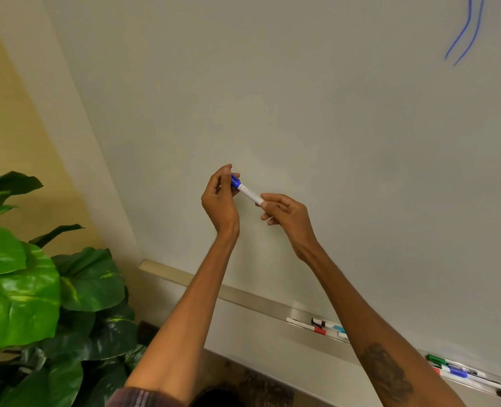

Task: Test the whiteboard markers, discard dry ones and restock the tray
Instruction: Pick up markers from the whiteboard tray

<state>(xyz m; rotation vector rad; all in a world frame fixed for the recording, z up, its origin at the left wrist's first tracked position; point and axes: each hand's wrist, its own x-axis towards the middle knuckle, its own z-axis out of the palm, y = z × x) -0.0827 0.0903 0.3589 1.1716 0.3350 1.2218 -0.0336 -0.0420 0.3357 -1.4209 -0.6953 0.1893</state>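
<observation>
I see the left hand (pixel 219 198) pinching the blue cap (pixel 235 181) of the marker (pixel 250 194), and the right hand (pixel 286 212) pinching its white end, up by the whiteboard (pixel 302 113)

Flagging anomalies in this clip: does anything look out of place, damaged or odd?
Nothing stands out. The left hand pinches the blue marker at its cap, the right hand holds its barrel. Markers in the tray lie loosely at mixed angles, none visibly broken. Two blue strokes on the whiteboard look like test marks.
</observation>
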